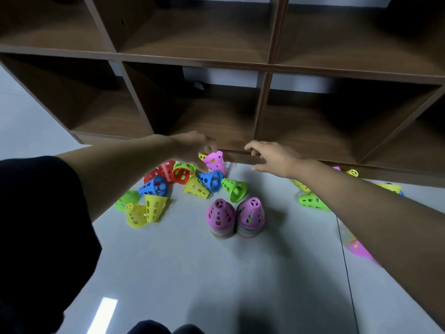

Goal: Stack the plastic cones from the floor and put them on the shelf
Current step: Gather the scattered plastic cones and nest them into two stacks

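Left hand [192, 144]: fingers curled down onto a pink cone [215, 162], gripping it at its upper end; blurred, so the exact contact is unclear. Right hand [273, 156]: fingers spread and relaxed, palm down, holding nothing.

Nearest the camera: dark sleeve [41, 225] on the left arm, right forearm bare.

Floor [216, 273]: smooth, pale grey, glossy. It carries a bright rectangular light reflection [102, 314] at lower left and a thin dark seam [346, 273] running front to back on the right.

Mid-floor: two upright cone stacks, touching side by side, each topped by a pink cone with mixed-colour rims below: left stack [220, 219], right stack [251, 216].

Behind them to the left, loose cones lie on their sides in a heap: two yellow cones [144, 209], a green cone [127, 200], a blue cone [154, 186], a red cone [161, 171], an orange cone [183, 173] and others. The gripped pink cone sits at the far edge of this heap.

Right side, partly hidden by the right forearm: a green cone on its side [311, 201], with yellow ones beyond it.

Farthest: dark brown wooden shelf [262, 102] with open cubbies, standing on the floor. Right hand is just in front of its bottom edge; cannot tell whether it touches.
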